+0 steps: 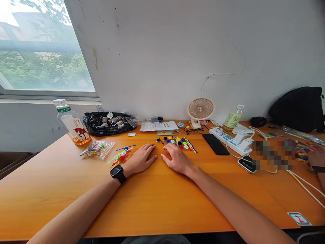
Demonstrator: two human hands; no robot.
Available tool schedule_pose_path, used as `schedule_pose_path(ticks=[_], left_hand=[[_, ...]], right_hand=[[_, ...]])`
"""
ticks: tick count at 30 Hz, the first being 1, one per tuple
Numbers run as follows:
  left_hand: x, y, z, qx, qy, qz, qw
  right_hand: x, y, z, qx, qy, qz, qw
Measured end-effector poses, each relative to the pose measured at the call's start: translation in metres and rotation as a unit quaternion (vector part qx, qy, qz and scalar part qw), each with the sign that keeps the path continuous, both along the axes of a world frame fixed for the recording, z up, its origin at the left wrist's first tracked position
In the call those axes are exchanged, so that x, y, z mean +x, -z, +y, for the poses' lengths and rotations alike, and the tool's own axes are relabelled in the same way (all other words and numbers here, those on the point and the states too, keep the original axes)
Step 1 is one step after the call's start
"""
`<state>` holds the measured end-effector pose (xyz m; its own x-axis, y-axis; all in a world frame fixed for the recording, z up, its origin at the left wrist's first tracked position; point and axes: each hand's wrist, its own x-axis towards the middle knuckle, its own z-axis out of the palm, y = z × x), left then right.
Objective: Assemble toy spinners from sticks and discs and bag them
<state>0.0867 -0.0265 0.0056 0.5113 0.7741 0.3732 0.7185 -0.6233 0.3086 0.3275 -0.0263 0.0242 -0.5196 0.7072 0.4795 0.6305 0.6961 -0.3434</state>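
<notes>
Left hand (142, 158) and right hand (178, 160) rest on the table (152, 203) near coloured discs (181, 147).

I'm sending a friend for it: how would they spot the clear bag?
On the table, find the tall bottle at the left. In front and to its right, left of the loose pieces by the left hand, lies the clear bag. Unlike the black bag behind, it is see-through, with coloured bits inside.

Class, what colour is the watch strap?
The watch strap is black; best seen in the head view.
</notes>
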Motion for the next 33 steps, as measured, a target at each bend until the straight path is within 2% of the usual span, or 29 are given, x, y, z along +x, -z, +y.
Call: schedule_pose_path(ticks=[5,22,33], left_hand=[[0.0,0.002,0.001,-0.002,0.001,0.006,1.0],[0.0,-0.002,-0.001,-0.005,-0.002,0.019,1.0],[0.0,-0.004,-0.005,-0.006,-0.016,-0.05,0.999]], right_hand=[[0.0,0.001,0.0,0.008,-0.003,0.003,1.0],[-0.001,0.001,0.006,-0.028,0.001,0.004,1.0],[0.003,-0.013,-0.001,-0.036,-0.017,0.022,0.999]])
